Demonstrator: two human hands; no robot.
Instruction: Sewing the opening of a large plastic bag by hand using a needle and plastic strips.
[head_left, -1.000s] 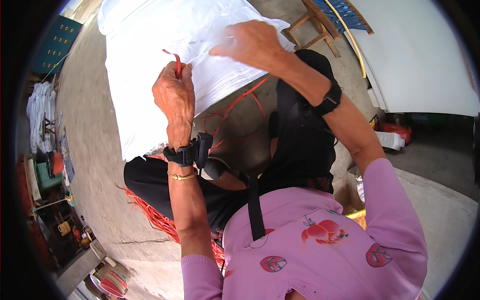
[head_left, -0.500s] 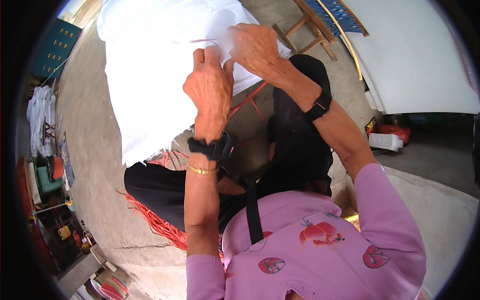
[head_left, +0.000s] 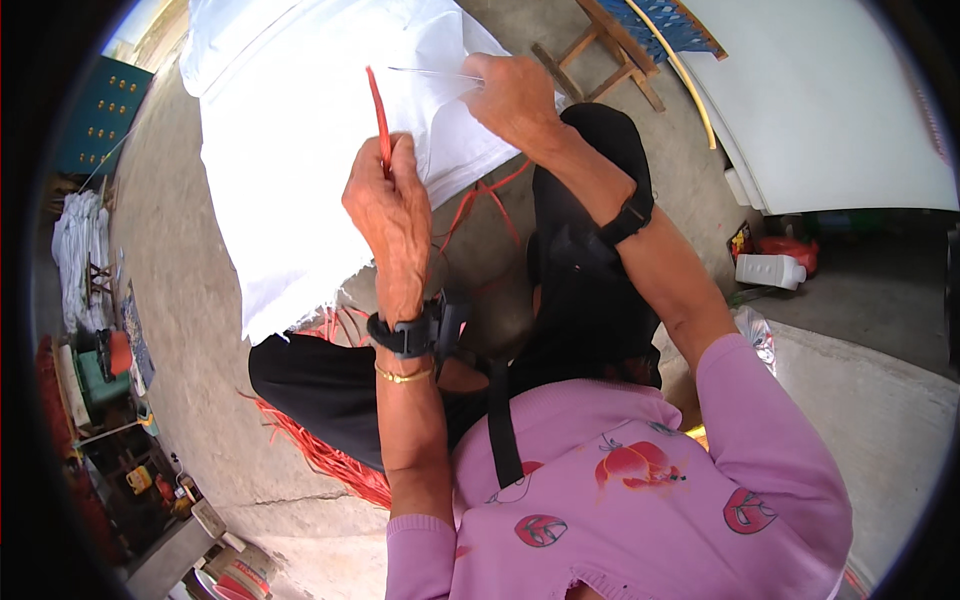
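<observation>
A: How many hands are there, and what do they hold?

B: Two; the left hand [head_left: 390, 195] has its grip closed around one red strip [head_left: 379, 112], whose free end rises toward the far side; the right hand [head_left: 510, 98], farther off, has its grip pinched on one thin pale rod [head_left: 430, 72], which points left toward the strip without touching it.

A: Where is all this?

B: Over the white cloth [head_left: 285, 160], which spreads across the far left; whether either hand rests on it, I cannot tell.

A: And the rest, counted?

B: Two black wristbands [head_left: 412, 338], one per arm; one gold bracelet [head_left: 404, 377] on the left; one wooden seat [head_left: 618, 36] at far right; one white jug [head_left: 768, 271] at right; the bundle of red strands [head_left: 320, 455] at near left is too tangled to count.

A: What is hard to see?

B: The right fingertips are hidden; the strip's lower end vanishes inside the left fist; the top edge cuts off cloth and seat; glare washes out the cloth's folds; its support is covered.
</observation>
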